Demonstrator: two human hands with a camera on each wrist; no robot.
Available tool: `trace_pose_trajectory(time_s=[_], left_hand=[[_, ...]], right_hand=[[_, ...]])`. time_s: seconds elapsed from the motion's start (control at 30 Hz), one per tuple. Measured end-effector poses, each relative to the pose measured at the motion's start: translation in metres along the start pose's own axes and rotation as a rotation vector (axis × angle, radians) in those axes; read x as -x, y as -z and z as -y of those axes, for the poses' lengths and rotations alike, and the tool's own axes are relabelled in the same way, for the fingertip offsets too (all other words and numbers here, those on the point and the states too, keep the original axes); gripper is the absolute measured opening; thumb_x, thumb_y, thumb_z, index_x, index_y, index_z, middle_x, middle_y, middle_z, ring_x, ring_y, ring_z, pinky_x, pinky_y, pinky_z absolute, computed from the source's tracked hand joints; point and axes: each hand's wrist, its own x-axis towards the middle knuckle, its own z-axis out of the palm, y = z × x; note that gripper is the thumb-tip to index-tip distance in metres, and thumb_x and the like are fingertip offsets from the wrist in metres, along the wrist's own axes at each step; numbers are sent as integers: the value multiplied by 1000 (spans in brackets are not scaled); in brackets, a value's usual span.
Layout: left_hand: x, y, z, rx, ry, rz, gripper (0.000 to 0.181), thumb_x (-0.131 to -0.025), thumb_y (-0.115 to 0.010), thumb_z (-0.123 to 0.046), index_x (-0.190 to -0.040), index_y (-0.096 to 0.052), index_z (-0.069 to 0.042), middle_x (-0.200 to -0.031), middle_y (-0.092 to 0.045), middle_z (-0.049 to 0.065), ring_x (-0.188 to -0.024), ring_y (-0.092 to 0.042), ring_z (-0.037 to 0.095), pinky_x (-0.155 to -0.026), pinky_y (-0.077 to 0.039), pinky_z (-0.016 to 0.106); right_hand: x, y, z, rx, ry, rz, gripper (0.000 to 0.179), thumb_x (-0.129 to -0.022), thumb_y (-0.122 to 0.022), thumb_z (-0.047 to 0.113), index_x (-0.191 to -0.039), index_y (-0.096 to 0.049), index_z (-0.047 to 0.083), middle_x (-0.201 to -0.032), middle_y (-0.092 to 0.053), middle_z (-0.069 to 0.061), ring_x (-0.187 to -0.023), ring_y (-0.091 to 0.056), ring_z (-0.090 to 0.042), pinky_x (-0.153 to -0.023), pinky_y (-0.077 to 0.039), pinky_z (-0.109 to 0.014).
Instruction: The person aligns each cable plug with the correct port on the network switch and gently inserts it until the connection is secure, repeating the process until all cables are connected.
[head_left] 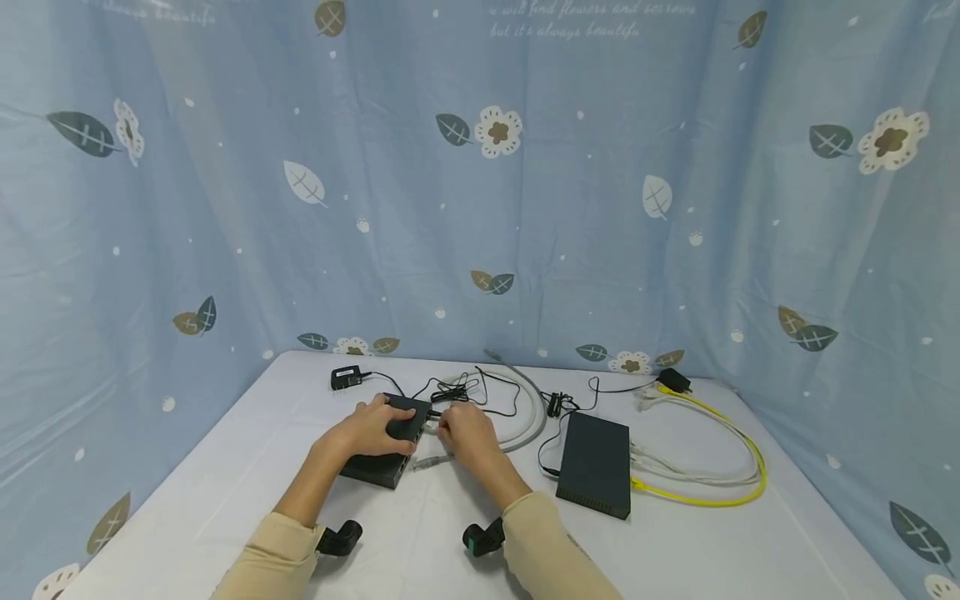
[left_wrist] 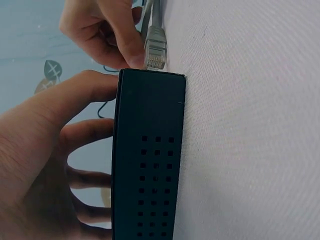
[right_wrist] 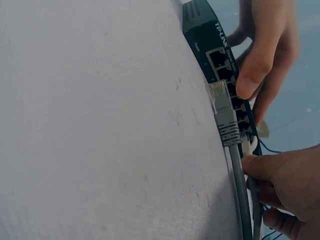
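A black network switch (head_left: 405, 427) marked TP-LINK lies on the left of the white table, its row of ports facing right. My left hand (head_left: 375, 429) rests across its top, fingers spread, the thumb at the port-side edge. Beside the ports, my right hand (head_left: 468, 433) pinches a network cable (right_wrist: 247, 146) close to its pale plug, at an end port. How deep that plug sits is hidden by the fingers. A loose grey cable plug (right_wrist: 220, 100) with a clear tip lies on the table just in front of the ports.
On the right stands a second black switch (head_left: 595, 462) with white cables and a yellow cable (head_left: 720, 502) attached. Power adapters (head_left: 346, 377) lie at the back left and back right. A black cord bundle (head_left: 450, 392) and coiled grey cable (head_left: 536, 421) lie behind my right hand.
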Motion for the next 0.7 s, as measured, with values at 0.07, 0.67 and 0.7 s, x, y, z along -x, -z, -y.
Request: trace_pose_trajectory(time_s=[0.07, 0.67, 0.7], left_hand=[[1, 0, -1, 5, 7, 5, 70, -77, -77, -52, -137, -61, -19, -132, -49, 28, -112, -51, 56, -82, -48, 65], [2, 0, 0, 16, 33, 16, 73, -77, -76, -56, -139, -58, -21, -144, -40, 31, -123, -44, 61, -87, -45, 71], [2, 0, 0, 15, 33, 18, 73, -77, -75, -56, -139, -58, -21, -144, -40, 31, -123, -45, 61, -87, -45, 71]], right_hand=[[0, 0, 0, -5, -6, 7, 7, -88, -74, 21, -86, -78, 16, -78, -64, 5, -73, -61, -10, -62, -50, -23], [2, 7, 2, -23, -18, 108, 13, -91, -70, 22, -88, -78, 13, -85, -67, 1, -75, -59, -9, -63, -49, -21], [2, 8, 2, -36, -22, 119, 14, -91, -70, 23, -90, -78, 13, -86, -66, 1, -75, -59, -9, -62, -48, -21]])
